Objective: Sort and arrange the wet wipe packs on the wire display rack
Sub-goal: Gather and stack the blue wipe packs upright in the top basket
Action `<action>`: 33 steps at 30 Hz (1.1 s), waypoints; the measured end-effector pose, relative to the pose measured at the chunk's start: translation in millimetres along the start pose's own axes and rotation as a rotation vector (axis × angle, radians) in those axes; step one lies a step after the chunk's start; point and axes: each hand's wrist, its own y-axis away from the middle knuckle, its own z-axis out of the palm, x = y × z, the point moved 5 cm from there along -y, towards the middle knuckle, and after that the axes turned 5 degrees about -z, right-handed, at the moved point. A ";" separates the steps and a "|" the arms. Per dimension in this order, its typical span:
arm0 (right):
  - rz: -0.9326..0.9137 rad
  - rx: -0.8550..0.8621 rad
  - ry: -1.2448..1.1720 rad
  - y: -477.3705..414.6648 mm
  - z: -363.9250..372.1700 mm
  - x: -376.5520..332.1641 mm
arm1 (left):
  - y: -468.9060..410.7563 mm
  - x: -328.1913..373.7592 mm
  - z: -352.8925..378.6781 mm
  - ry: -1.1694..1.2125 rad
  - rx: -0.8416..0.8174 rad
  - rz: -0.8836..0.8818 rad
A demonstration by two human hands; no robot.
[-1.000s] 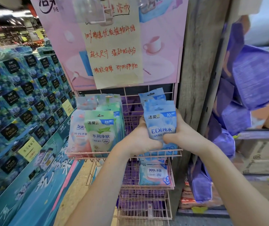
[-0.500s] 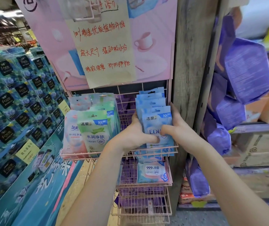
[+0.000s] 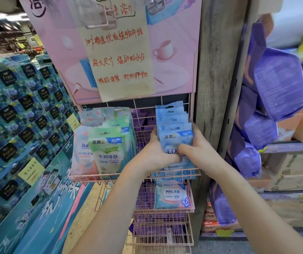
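Observation:
A pink wire display rack holds wet wipe packs in its top basket. A row of blue packs stands upright at the right end. My left hand grips the front of that row from the left, and my right hand grips it from the right, thumbs meeting over the front pack. Green packs and pink-white packs stand at the left end. One blue-pink pack lies in the second basket.
A pink poster with a handwritten paper sign hangs above the rack. Stacked dark-blue tissue boxes fill the left. A wooden post stands right of the rack, with purple packs on shelves beyond. Lower baskets hold nothing visible.
Both hands have lowered the blue packs into the top basket and closed in on the front pack. The camera drifted slightly.

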 end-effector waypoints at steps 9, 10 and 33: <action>-0.026 0.038 -0.001 0.2 5.9 -5.1 | -1.6 7.6 -8.7 -0.073 -0.012 0.082; -0.033 0.043 -0.001 1.1 6.3 -4.9 | -1.0 8.2 -8.2 -0.075 -0.015 0.086; 0.012 0.108 0.036 3.8 -0.7 -0.5 | -0.5 8.2 7.3 -0.025 -0.057 0.123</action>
